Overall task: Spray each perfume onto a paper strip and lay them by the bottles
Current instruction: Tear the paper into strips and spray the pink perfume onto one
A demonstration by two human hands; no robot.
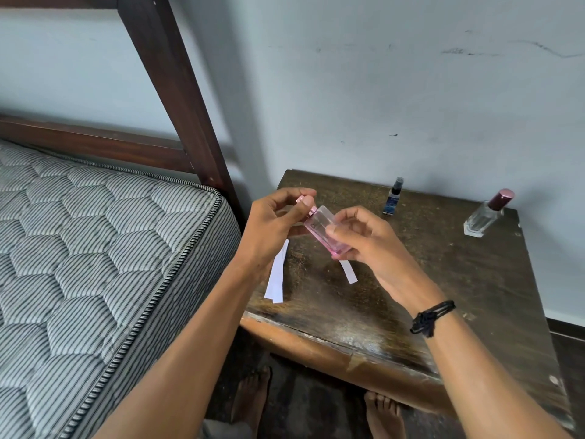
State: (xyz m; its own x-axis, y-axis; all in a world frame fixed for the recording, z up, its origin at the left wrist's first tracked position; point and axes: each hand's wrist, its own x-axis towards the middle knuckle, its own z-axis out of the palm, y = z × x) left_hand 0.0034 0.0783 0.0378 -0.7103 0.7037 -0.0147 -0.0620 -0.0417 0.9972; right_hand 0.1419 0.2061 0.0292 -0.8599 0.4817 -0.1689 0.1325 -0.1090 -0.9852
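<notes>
Table (pixel 443 280) against wall, mattress (pixel 95 232) at its left. Small spray bottle (pixel 392 196) at table's back, capped glass bottle (pixel 486 213) back right. Flat bottle (pixel 327 231) above table's left part, left hand (pixel 275 223) pinching its top, right hand (pixel 364 239) gripping its body. Paper strips (pixel 276 280) on table below left hand, single strip (pixel 348 272) below right hand.

Striped mattress (pixel 95 242), wooden bedframe (pixel 177 90), worn table (pixel 443 296)

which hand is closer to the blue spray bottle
Right. The right hand, holding the pink bottle, is just left of the blue spray bottle; the left hand is farther left.
</notes>
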